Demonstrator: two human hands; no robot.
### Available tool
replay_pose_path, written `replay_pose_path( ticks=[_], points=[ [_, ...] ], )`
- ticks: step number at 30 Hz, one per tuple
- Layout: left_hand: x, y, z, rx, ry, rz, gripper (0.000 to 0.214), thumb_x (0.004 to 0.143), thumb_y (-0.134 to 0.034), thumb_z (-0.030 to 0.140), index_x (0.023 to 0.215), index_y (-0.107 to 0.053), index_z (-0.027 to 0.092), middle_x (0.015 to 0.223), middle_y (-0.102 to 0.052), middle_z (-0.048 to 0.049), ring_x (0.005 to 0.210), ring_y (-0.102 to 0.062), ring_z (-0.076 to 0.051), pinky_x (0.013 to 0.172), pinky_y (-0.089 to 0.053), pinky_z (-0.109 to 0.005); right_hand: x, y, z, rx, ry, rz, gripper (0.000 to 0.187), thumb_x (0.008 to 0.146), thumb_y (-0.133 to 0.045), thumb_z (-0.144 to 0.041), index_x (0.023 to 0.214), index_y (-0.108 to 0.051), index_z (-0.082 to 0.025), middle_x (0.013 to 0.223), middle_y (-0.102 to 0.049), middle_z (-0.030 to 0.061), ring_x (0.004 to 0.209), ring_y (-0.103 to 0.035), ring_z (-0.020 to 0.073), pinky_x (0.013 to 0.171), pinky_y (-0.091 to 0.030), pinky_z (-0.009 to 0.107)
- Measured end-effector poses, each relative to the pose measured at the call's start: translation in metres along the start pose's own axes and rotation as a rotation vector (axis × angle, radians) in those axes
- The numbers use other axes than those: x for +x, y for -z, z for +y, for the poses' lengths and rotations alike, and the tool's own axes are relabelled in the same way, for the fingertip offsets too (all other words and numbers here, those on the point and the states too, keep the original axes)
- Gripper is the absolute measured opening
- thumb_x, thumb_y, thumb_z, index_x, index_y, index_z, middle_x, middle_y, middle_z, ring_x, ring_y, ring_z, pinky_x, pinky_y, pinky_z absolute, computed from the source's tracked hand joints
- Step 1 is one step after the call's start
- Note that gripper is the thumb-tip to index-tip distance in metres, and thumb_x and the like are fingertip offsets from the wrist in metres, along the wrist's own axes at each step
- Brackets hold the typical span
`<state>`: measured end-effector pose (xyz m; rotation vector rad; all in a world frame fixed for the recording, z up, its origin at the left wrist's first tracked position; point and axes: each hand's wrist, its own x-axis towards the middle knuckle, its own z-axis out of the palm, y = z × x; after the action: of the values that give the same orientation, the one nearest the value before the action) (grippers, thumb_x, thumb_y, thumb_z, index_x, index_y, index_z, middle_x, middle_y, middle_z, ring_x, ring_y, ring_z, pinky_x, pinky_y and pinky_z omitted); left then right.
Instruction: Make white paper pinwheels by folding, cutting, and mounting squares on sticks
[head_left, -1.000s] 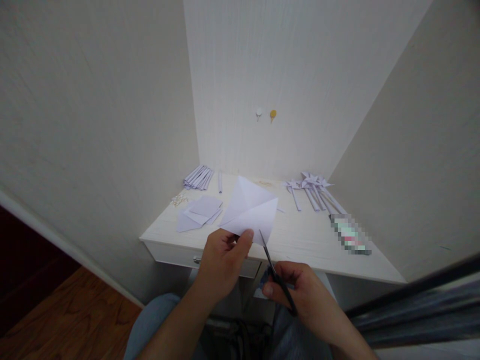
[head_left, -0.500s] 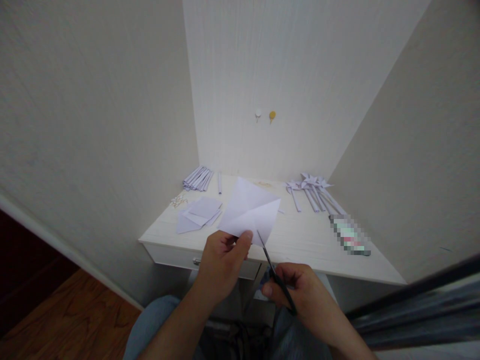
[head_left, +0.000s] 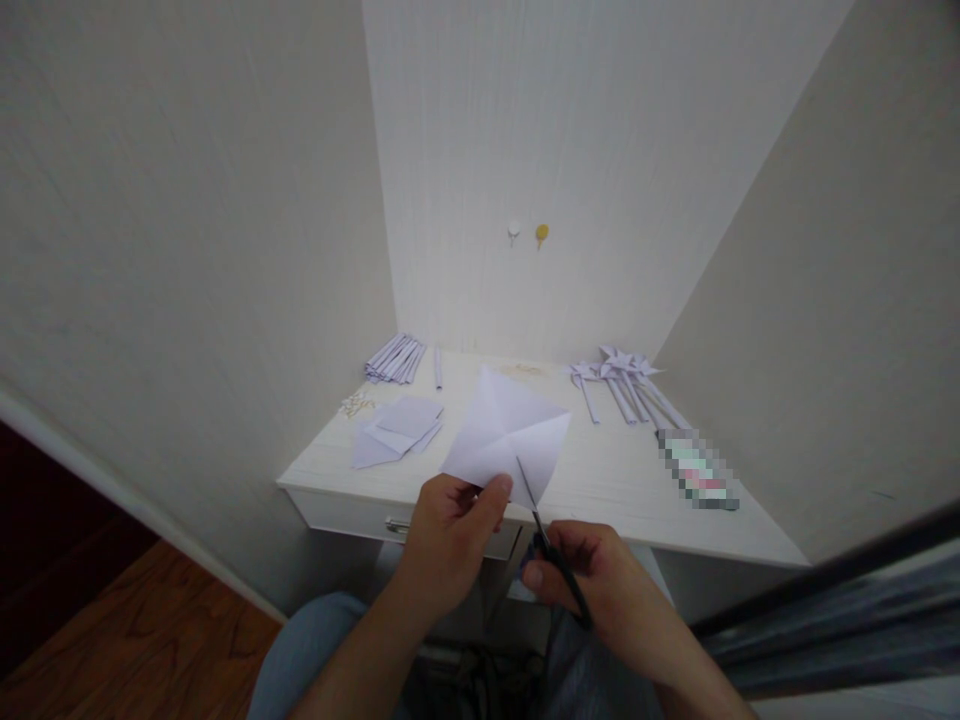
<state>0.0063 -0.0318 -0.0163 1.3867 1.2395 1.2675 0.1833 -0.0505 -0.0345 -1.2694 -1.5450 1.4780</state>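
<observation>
My left hand (head_left: 456, 535) pinches the near edge of a square sheet of paper (head_left: 517, 425), white with diagonal creases, held above the desk's front edge. In my right hand (head_left: 592, 575) is a pair of black-handled scissors (head_left: 564, 580). One blade lies over the paper near its lower right corner and points toward the middle where the creases cross; the other blade is hidden. The fingers of my right hand are curled through the handles.
On the white desk (head_left: 637, 500) lie paper squares (head_left: 401, 425), a bundle of rolled paper sticks (head_left: 395, 360), one separate stick (head_left: 439, 368) and small pins (head_left: 356, 403) at left. Paper pinwheels (head_left: 622, 365) and a blurred-out object (head_left: 697, 470) lie at right. Walls enclose the desk.
The paper has shifted slightly right and toward me, and has turned a little. The scissors' blades look closer together along the paper. Both hands keep their holds.
</observation>
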Motion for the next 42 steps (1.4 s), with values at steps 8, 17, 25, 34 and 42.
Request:
replay_pose_path(
  ticks=[8,17,25,34,42],
  points=[
    [-0.0006,-0.0008,0.0013,-0.007,0.004,0.014,0.044,0.084,-0.059,0.047,0.05,-0.053,0.02,0.05,-0.051,0.0016,0.052,-0.049,-0.014,0.052,-0.038,-0.025,0.0008,0.0007,-0.0026,-0.057,-0.012,0.028,0.053,0.067,-0.08,-0.055,0.057,-0.042,-0.021,0.056,-0.032,-0.0079,0.055,-0.026,0.0093,0.051,-0.02,0.026],
    [-0.0023,-0.0029,-0.0021,-0.054,0.04,-0.014,0.044,0.083,-0.06,0.049,0.051,-0.053,0.02,0.05,-0.049,0.0021,0.051,-0.046,-0.013,0.05,-0.035,-0.025,0.0029,0.0002,0.0024,-0.117,0.008,0.05,0.044,0.073,-0.076,-0.048,0.06,-0.043,-0.021,0.058,-0.034,-0.0072,0.057,-0.027,0.01,0.052,-0.021,0.026],
    [-0.0029,-0.0035,-0.0053,-0.057,0.061,-0.008,0.046,0.083,-0.059,0.051,0.05,-0.054,0.02,0.05,-0.05,0.0011,0.051,-0.047,-0.014,0.052,-0.036,-0.026,0.0014,0.0004,0.0005,-0.161,-0.004,0.069,0.043,0.073,-0.073,-0.046,0.058,-0.041,-0.021,0.057,-0.033,-0.0071,0.057,-0.027,0.0101,0.051,-0.021,0.026],
    [-0.0025,-0.0031,-0.0011,-0.057,0.032,0.018,0.045,0.08,-0.06,0.048,0.046,-0.055,0.02,0.048,-0.052,0.0001,0.051,-0.049,-0.015,0.052,-0.038,-0.027,0.0016,0.0007,0.0006,-0.11,-0.003,0.074,0.051,0.068,-0.08,-0.054,0.056,-0.042,-0.021,0.054,-0.033,-0.008,0.054,-0.027,0.0092,0.049,-0.02,0.025],
    [-0.004,-0.0016,-0.0026,-0.055,0.003,0.017,0.045,0.083,-0.06,0.046,0.047,-0.055,0.02,0.049,-0.054,0.0001,0.053,-0.051,-0.015,0.056,-0.039,-0.027,0.0019,-0.0017,-0.0056,-0.073,-0.003,0.056,0.048,0.067,-0.08,-0.05,0.056,-0.042,-0.021,0.054,-0.034,-0.0083,0.054,-0.027,0.0089,0.05,-0.02,0.025]
  ],
)
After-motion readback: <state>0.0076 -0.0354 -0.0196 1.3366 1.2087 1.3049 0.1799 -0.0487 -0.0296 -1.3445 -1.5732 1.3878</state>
